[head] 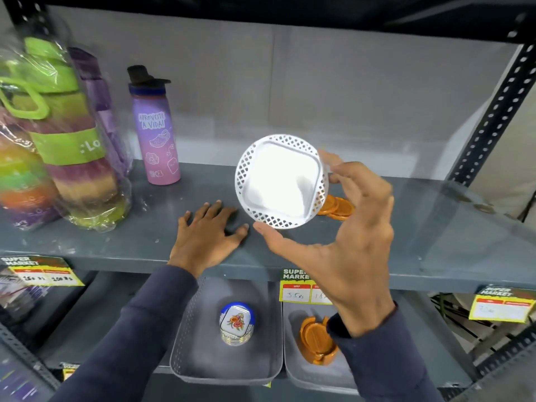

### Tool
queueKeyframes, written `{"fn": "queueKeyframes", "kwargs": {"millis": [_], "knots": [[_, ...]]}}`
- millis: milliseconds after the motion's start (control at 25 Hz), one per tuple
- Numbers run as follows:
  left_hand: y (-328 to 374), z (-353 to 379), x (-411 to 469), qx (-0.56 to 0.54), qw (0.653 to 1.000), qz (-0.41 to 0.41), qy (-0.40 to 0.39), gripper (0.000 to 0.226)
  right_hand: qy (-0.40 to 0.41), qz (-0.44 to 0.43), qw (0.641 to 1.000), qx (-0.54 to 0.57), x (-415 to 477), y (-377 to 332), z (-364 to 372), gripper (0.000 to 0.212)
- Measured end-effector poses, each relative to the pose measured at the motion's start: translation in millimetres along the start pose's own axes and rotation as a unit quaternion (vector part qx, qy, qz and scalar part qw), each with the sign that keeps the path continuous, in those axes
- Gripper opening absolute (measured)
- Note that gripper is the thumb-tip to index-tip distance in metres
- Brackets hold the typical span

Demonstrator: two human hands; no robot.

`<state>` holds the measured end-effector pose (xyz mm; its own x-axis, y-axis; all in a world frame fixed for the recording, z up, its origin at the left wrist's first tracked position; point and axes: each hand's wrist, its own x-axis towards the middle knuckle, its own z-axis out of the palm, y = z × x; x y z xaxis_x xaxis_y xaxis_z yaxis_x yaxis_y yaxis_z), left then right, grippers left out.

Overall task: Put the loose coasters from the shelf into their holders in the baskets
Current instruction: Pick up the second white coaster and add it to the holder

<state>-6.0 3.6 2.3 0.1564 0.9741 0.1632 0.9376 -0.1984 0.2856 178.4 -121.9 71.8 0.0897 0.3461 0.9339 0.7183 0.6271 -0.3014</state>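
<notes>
One round white lattice-edged plastic coaster [280,181] is pinched by the right hand [345,242] above the grey metal shelf [116,239]. Left hand [207,230] lies spread flat there.

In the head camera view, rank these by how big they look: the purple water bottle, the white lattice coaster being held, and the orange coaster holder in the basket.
1. white lattice coaster, though it is nearest the camera
2. purple water bottle
3. orange coaster holder

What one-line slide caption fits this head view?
Right hand lifts a white lattice-rimmed coaster above the shelf; left hand lies flat.
</notes>
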Motion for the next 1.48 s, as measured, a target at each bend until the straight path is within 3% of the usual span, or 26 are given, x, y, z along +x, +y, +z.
{"fn": "queueKeyframes", "kwargs": {"millis": [160, 240, 280, 320, 360, 400, 440, 480, 520, 560, 640, 800, 1000, 1120, 1280, 1480], "knots": [[1.1, -0.9, -1.0, 0.022, 1.000, -0.003, 0.001, 0.094, -0.011, 0.019, 0.999, 0.046, 3.9, -6.1, -10.2, 0.089], [0.0, 1.2, 0.7, 0.018, 1.000, -0.003, 0.004, 0.089, -0.035, 0.108, 0.984, 0.136, -0.4, -6.6, -9.5, 0.082], [-0.1, 2.2, 1.2, 0.011, 1.000, -0.005, 0.007, 0.083, -0.050, 0.192, 0.947, 0.254, -2.8, -9.2, -9.3, 0.078], [0.1, 3.0, 1.8, 0.007, 1.000, -0.006, 0.009, 0.078, -0.067, 0.291, 0.864, 0.405, -4.8, -12.5, -9.2, 0.077], [0.0, 3.0, 1.7, 0.005, 1.000, -0.006, 0.006, 0.076, -0.089, 0.383, 0.741, 0.544, -5.6, -15.1, -9.1, 0.078], [0.4, 1.8, 1.1, 0.004, 1.000, -0.006, -0.003, 0.079, -0.123, 0.450, 0.616, 0.635, -7.3, -16.5, -9.0, 0.079], [1.1, -0.2, -0.5, 0.008, 1.000, -0.006, -0.013, 0.081, -0.158, 0.488, 0.521, 0.683, -10.7, -15.8, -8.8, 0.076], [1.6, -2.2, -2.4, 0.013, 1.000, -0.006, -0.019, 0.077, -0.183, 0.507, 0.459, 0.706, -13.9, -15.5, -9.0, 0.075], [2.2, -4.3, -4.4, 0.017, 1.000, -0.003, -0.018, 0.068, -0.197, 0.515, 0.425, 0.718, -16.8, -14.3, -8.5, 0.075], [2.9, -5.9, -5.9, 0.021, 1.000, 0.001, -0.009, 0.058, -0.203, 0.520, 0.409, 0.722, -19.4, -13.6, -7.9, 0.076], [3.4, -8.3, -8.8, 0.024, 1.000, 0.011, 0.003, 0.052, -0.203, 0.529, 0.410, 0.715, -25.7, -12.0, -5.0, 0.077], [-1.2, -5.8, -7.5, 0.019, 0.999, 0.008, -0.031, 0.071, -0.202, 0.570, 0.408, 0.684, -62.6, -6.2, -3.5, 0.076], [-3.7, 6.8, 2.3, -0.005, 1.000, -0.009, 0.012, 0.062, -0.224, 0.691, 0.372, 0.578, -144.0, -1.1, 5.0, 0.064], [-2.6, 6.7, 4.3, -0.003, 1.000, -0.008, 0.013, 0.062, -0.235, 0.758, 0.347, 0.500, -194.3, 24.6, 33.1, 0.066], [-4.9, 7.1, 5.2, -0.003, 1.000, -0.009, 0.013, 0.063, -0.214, 0.816, 0.349, 0.408, -247.4, 68.1, 80.3, 0.063], [-4.1, 6.7, 5.8, 0.002, 1.000, -0.005, 0.023, 0.063, -0.179, 0.847, 0.329, 0.378, -271.7, 90.3, 118.5, 0.051]]}}
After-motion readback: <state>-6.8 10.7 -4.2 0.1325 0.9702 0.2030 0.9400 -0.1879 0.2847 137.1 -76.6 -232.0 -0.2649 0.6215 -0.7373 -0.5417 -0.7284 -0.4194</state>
